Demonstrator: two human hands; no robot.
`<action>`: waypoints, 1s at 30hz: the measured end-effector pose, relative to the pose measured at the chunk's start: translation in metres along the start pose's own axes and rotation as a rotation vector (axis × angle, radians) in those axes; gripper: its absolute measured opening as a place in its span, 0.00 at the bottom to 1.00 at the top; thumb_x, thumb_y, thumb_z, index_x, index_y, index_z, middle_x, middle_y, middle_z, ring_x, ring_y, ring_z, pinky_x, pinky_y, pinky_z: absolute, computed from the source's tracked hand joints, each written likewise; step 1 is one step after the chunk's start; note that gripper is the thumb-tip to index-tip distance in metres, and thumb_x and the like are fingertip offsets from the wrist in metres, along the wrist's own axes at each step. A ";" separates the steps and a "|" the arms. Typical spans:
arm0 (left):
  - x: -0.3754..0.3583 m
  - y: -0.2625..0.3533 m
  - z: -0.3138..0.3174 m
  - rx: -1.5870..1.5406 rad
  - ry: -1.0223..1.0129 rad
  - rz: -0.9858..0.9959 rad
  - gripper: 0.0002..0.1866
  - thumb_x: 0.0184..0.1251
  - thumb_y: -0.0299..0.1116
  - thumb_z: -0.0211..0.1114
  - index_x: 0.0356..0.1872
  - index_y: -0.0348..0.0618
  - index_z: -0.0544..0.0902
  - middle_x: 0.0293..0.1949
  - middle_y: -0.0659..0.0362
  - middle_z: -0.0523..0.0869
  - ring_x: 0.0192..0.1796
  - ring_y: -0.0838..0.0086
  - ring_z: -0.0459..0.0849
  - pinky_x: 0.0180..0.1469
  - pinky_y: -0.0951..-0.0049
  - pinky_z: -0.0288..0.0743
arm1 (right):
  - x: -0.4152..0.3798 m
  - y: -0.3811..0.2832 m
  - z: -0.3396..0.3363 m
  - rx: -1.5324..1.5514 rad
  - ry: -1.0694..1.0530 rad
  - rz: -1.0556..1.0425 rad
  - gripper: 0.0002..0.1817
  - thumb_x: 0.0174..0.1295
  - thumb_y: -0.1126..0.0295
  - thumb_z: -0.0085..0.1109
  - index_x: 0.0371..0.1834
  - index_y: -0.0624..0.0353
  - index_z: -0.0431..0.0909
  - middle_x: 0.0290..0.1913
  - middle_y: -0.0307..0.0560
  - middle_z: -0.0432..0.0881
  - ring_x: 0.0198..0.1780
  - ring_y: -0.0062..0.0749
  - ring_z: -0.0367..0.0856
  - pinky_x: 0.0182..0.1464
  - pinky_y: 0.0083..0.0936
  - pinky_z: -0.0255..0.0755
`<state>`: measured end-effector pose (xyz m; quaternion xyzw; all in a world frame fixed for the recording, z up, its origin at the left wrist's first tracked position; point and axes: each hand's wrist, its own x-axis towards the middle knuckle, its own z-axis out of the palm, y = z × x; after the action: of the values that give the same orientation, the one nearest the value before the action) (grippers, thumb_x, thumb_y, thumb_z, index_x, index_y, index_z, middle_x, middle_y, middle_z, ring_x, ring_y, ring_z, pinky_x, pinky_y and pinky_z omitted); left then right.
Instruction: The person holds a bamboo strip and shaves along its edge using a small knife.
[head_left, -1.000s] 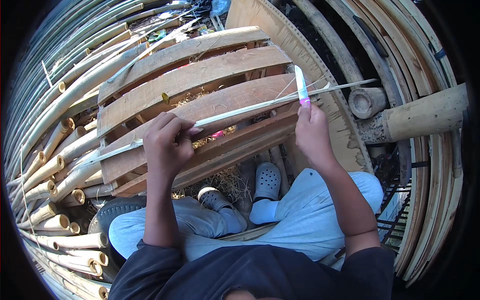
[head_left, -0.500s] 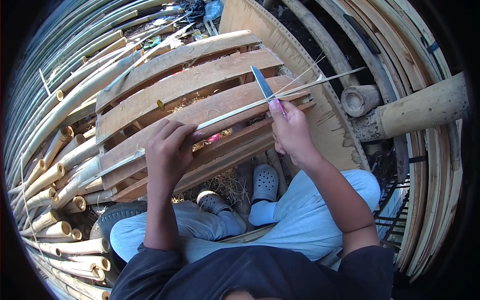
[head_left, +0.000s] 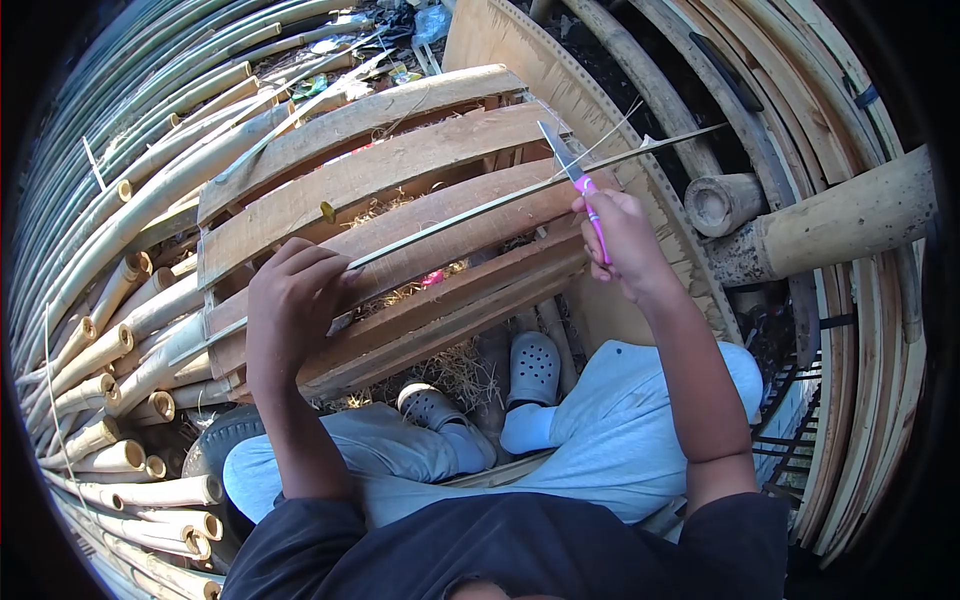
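My left hand (head_left: 293, 305) is closed around a long, thin bamboo strip (head_left: 450, 222), which slants up to the right across a slatted wooden pallet (head_left: 370, 172). In my right hand (head_left: 628, 238) is a knife (head_left: 590, 210) with a pink and white handle, its blade pointing up and to the left. The blade overlaps the strip in this view. A fine curled shaving (head_left: 612, 135) sticks up beside the blade, near the right part of the strip.
Cut bamboo poles (head_left: 130, 455) are stacked along the left. A curved wooden panel (head_left: 655, 255) stands behind the pallet's right end. A thick bamboo pole (head_left: 840, 220) and bundled long strips (head_left: 880, 400) lie at right. Dry shavings (head_left: 455, 370) cover the ground near my shoes (head_left: 535, 365).
My left hand has moved left and slightly down. My right hand has shifted right and down with the knife, whose blade now leans differently against the strip. The pallet has shifted slightly.
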<state>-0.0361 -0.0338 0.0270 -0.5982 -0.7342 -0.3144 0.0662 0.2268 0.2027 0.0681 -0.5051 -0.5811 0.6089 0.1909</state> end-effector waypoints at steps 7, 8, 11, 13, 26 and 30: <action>0.003 -0.001 0.016 -0.025 0.043 0.146 0.06 0.58 0.29 0.77 0.36 0.43 0.90 0.28 0.59 0.84 0.33 0.65 0.82 0.34 0.63 0.77 | 0.002 0.023 0.011 -0.479 0.207 -0.239 0.25 0.82 0.55 0.48 0.35 0.68 0.79 0.25 0.50 0.79 0.30 0.34 0.79 0.40 0.38 0.73; 0.002 -0.001 0.017 -0.029 0.042 0.141 0.06 0.58 0.29 0.77 0.36 0.43 0.90 0.28 0.59 0.83 0.32 0.64 0.81 0.34 0.63 0.76 | 0.008 0.028 0.005 -0.495 0.193 -0.260 0.25 0.82 0.56 0.48 0.35 0.69 0.79 0.26 0.51 0.80 0.31 0.36 0.81 0.41 0.39 0.73; 0.002 -0.002 0.020 -0.004 0.077 0.128 0.07 0.58 0.30 0.77 0.36 0.43 0.89 0.27 0.59 0.83 0.32 0.65 0.81 0.34 0.64 0.76 | 0.006 0.000 -0.007 -0.411 0.343 -0.204 0.25 0.81 0.56 0.48 0.35 0.69 0.77 0.26 0.54 0.79 0.31 0.37 0.80 0.41 0.40 0.73; 0.002 -0.001 0.019 -0.009 0.065 0.128 0.07 0.58 0.30 0.77 0.36 0.43 0.89 0.27 0.59 0.83 0.32 0.65 0.81 0.34 0.64 0.76 | 0.010 0.021 0.006 -0.472 0.282 -0.260 0.25 0.81 0.56 0.49 0.35 0.69 0.77 0.26 0.55 0.79 0.30 0.37 0.80 0.40 0.41 0.73; 0.002 -0.001 0.018 -0.035 0.043 0.129 0.07 0.58 0.32 0.78 0.35 0.43 0.90 0.28 0.60 0.84 0.32 0.65 0.83 0.34 0.64 0.77 | -0.023 0.019 0.046 -0.645 0.000 -0.321 0.25 0.79 0.55 0.49 0.34 0.69 0.79 0.30 0.68 0.82 0.39 0.65 0.85 0.43 0.49 0.75; 0.001 0.000 0.018 -0.021 0.069 0.108 0.07 0.57 0.32 0.78 0.35 0.44 0.90 0.27 0.60 0.84 0.32 0.65 0.83 0.34 0.64 0.77 | 0.003 0.000 0.012 -0.674 0.314 -0.291 0.25 0.79 0.55 0.49 0.34 0.69 0.79 0.33 0.69 0.84 0.41 0.67 0.85 0.47 0.55 0.75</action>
<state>-0.0314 -0.0231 0.0132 -0.6265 -0.6946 -0.3385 0.1021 0.2150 0.1992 0.0647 -0.5391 -0.7774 0.2661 0.1852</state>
